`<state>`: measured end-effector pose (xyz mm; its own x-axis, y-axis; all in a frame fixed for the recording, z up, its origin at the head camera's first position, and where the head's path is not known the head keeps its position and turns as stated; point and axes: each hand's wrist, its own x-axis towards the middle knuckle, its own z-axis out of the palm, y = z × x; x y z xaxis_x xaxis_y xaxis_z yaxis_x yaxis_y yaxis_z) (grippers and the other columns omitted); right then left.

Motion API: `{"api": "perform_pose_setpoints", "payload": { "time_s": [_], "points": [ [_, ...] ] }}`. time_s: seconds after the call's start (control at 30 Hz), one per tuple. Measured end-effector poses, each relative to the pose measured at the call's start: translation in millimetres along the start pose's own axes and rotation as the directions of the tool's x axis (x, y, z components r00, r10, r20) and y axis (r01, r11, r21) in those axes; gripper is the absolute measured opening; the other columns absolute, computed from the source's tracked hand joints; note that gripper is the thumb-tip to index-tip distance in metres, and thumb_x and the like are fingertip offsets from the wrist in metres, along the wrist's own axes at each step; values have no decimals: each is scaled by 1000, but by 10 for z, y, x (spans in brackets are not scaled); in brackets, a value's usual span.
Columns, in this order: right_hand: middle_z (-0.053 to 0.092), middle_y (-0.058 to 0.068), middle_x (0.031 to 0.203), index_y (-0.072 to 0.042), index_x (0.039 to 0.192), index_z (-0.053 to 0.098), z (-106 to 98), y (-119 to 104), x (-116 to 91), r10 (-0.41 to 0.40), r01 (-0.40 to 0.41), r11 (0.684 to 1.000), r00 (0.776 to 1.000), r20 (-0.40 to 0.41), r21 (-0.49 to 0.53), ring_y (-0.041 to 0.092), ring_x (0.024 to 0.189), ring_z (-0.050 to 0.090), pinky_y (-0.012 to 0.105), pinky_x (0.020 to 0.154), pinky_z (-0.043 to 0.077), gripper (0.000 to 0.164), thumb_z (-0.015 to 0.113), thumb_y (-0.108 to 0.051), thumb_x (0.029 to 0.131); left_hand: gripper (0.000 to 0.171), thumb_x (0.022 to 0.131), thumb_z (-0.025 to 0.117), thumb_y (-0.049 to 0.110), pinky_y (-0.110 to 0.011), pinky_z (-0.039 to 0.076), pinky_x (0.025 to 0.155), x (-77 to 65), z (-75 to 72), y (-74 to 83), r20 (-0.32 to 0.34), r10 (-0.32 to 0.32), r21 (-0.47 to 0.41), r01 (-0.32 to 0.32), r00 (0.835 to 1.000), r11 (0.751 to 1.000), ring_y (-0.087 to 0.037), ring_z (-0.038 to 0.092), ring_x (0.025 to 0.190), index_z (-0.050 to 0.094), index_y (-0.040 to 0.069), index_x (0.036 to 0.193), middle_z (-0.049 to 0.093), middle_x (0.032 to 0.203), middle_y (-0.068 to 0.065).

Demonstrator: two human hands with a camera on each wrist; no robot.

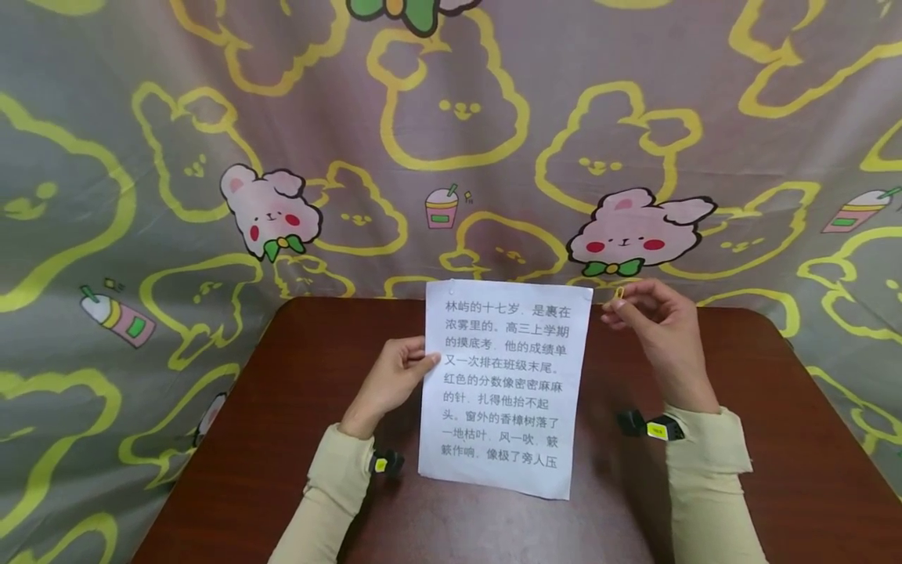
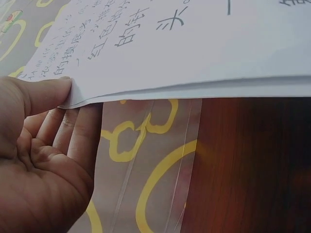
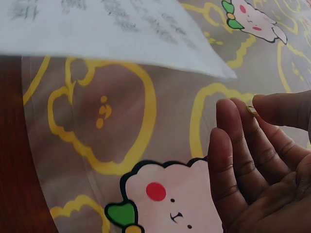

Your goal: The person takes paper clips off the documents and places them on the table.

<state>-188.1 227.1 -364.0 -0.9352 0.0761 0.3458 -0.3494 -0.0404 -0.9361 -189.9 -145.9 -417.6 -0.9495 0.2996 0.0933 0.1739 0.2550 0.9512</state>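
Note:
Printed sheets of paper [image 1: 503, 392] with large Chinese characters stand upright above the table, facing me. My left hand [image 1: 400, 374] pinches their left edge, thumb in front and fingers behind. In the left wrist view, the paper edge [image 2: 194, 88] shows more than one layer beside the thumb. To the right of the sheets' top right corner, my right hand [image 1: 658, 321] pinches a small yellow paper clip [image 1: 619, 293] between thumb and fingers. The right wrist view shows the clip [image 3: 251, 110] at the thumb tip, apart from the paper corner [image 3: 214, 65].
A dark reddish-brown wooden table [image 1: 282, 407] lies under both hands. Behind it hangs a grey curtain [image 1: 486, 188] with yellow outlines and pink bunny faces, close to the table's back edge. Small black cameras [image 1: 386, 462] sit at both wrists.

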Motion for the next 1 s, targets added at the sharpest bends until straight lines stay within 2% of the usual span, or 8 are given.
{"api": "perform_pose_setpoints", "payload": {
  "time_s": [0.17,0.3,0.5,1.0],
  "points": [
    [79,-5,90,-5,110,68,-85,42,-23,10,-9,999,999,34,-39,9,77,78,19,74,61,14,70,-1,97,29,103,60,1,-26,62,75,-4,-2,-31,-5,4,-2,-4,1000,1000,-24,80,87,67,-7,130,76,114,-28],
    [79,-9,89,-7,108,67,-163,83,-29,1,4,993,999,49,-120,6,76,77,18,73,61,12,68,-1,98,28,103,60,1,-26,61,75,2,-8,-27,-11,12,2,-12,1000,1000,-23,80,86,68,-7,129,77,114,-27],
    [79,-14,87,0,107,64,-248,139,-34,-3,22,964,997,71,-266,2,77,76,16,73,60,8,66,-4,100,29,103,60,1,-26,62,75,6,-13,-7,-10,19,4,-19,1000,1000,-29,80,89,67,-7,130,76,114,-28],
    [76,-21,86,6,107,60,-377,338,-38,92,-38,898,991,101,-438,0,78,76,19,70,60,17,64,-10,103,30,104,60,3,-28,63,77,4,-34,-7,-16,10,11,-10,1000,1000,-30,80,90,67,-7,131,76,115,-28]
  ]
}}
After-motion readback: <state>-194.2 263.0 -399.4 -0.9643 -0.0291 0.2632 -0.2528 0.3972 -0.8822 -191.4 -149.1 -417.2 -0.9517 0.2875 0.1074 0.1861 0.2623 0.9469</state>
